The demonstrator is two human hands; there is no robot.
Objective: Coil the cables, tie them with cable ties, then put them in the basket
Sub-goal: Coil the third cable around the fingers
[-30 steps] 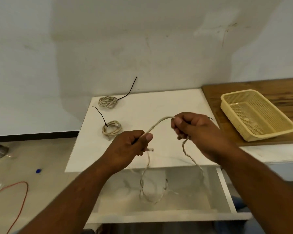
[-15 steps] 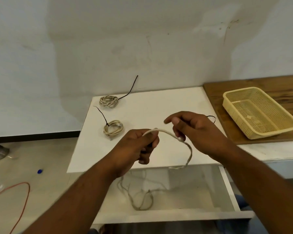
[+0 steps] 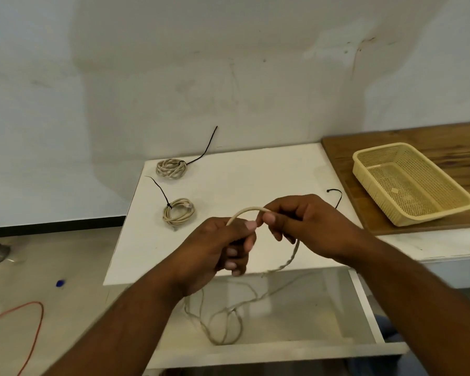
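at the wall, white table [image 3: 228, 185]: flat top; two tied coils lie at its far left, and both hands are held above its near edge.
wooden board [image 3: 391, 142]: sits against the table's right side and carries the basket.
white tray [image 3: 364, 308]: sticks out below the table's near edge, with slack cable in loose loops on its floor.
basket [image 3: 434, 216]: yellow mesh, on the wooden board, well to the right of the hands.
left hand [image 3: 217, 248]: fingers curled round the loose cable, thumb pressed on top of it.
right hand [image 3: 310, 223]: thumb and forefinger pinch the same cable just beside the left thumb, other fingers curled under.
loose cable [image 3: 246, 211]: beige; arches between the two hands, then drops from the right hand into the tray, not yet coiled.
orange cord [image 3: 37, 321]: on the floor, far left.
far coil [image 3: 171, 168]: beige, bound by a black tie whose tail points toward the wall.
near coil [image 3: 178, 210]: beige, bound by a black tie, just in front of the far one.
spare tie [image 3: 337, 195]: black, on the table behind the right hand.
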